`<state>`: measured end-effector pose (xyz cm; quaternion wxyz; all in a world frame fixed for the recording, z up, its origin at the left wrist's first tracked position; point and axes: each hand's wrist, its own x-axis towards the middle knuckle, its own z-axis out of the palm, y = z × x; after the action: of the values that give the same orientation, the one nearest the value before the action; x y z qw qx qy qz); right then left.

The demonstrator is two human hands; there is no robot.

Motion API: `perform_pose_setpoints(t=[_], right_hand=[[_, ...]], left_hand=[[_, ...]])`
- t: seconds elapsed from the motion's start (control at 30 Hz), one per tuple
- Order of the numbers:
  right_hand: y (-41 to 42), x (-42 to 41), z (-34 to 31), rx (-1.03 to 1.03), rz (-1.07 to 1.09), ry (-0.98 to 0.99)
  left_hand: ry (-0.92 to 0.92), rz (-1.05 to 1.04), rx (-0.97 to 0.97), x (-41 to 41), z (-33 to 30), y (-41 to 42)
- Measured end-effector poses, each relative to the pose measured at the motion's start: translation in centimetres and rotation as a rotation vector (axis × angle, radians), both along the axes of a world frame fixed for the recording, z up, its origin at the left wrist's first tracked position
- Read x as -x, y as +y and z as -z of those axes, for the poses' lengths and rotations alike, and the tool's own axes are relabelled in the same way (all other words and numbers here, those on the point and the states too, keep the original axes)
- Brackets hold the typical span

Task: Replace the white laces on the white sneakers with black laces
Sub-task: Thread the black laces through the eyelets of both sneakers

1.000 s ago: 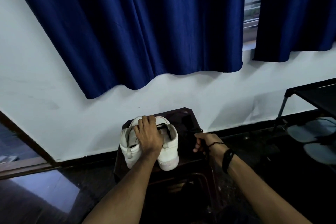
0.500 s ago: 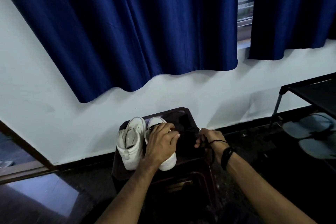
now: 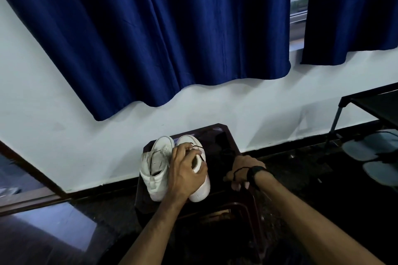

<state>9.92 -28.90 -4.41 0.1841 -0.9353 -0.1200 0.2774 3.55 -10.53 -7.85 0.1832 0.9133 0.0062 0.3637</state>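
Two white sneakers stand side by side on a dark stool (image 3: 226, 135), toes toward the wall. The left sneaker (image 3: 154, 163) has no lace that I can see. My left hand (image 3: 185, 170) grips the right sneaker (image 3: 202, 189) from above, fingers curled over its opening. A black lace (image 3: 199, 148) runs across that shoe's top by my fingertips. My right hand (image 3: 243, 171) is at the stool's right edge, fingers curled downward, with a black lace strand (image 3: 237, 173) looped over its back. A black band sits on that wrist.
Blue curtains (image 3: 172, 38) hang on the white wall behind the stool. A black metal rack (image 3: 370, 101) stands at the right with pale sandals (image 3: 361, 148) under it. Dark floor surrounds the stool; a door frame (image 3: 25, 161) is at the left.
My left hand shifted from across both sneakers onto the right one. My right hand drew back toward me along the stool's right edge, trailing the black lace.
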Motion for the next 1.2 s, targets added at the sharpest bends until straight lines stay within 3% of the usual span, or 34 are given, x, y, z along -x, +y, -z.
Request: perform_pose_setpoints(t=[0.07, 0.17, 0.27, 0.4, 0.6, 0.7, 0.83, 0.97, 1.07, 1.2], right_hand=[[0.0, 0.3, -0.1, 0.100, -0.063, -0.089], [-0.1, 0.7, -1.2, 0.230, -0.008, -0.516], [0.9, 0.3, -2.1, 0.117, 0.047, -0.658], [3.4, -1.5, -1.8, -0.273, 0.053, -0.458], [6.7, -3.2, 0.0, -0.232, -0.168, -0.331], [6.4, -3.8, 0.2, -0.352, -0.087, -0.302], [4.5, -4.6, -0.1, -0.729, 0.095, -0.107], [3.2, -4.7, -0.2, -0.681, 0.103, -0.130], [2.7, -4.5, -1.0, -0.803, 0.279, -0.136], [1.3, -3.3, -3.4, -0.965, 0.185, 0.218]], left_hand=[[-0.013, -0.030, 0.032, 0.1, -0.1, -0.2], [-0.009, -0.065, 0.066, 0.2, -0.2, -0.8], [-0.012, -0.053, 0.059, 0.1, -0.1, -1.2], [-0.009, -0.025, 0.061, -0.1, 0.1, -1.2], [-0.006, -0.008, 0.075, 0.1, 0.0, -1.4], [0.002, -0.008, 0.084, 0.1, 0.2, -1.3], [0.040, -0.024, 0.091, 0.0, 0.4, -1.5], [0.042, -0.008, 0.084, 0.1, 0.2, -1.7], [0.039, -0.011, 0.104, 0.3, -0.1, -1.9], [0.085, 0.016, 0.139, 0.2, -0.5, -1.9]])
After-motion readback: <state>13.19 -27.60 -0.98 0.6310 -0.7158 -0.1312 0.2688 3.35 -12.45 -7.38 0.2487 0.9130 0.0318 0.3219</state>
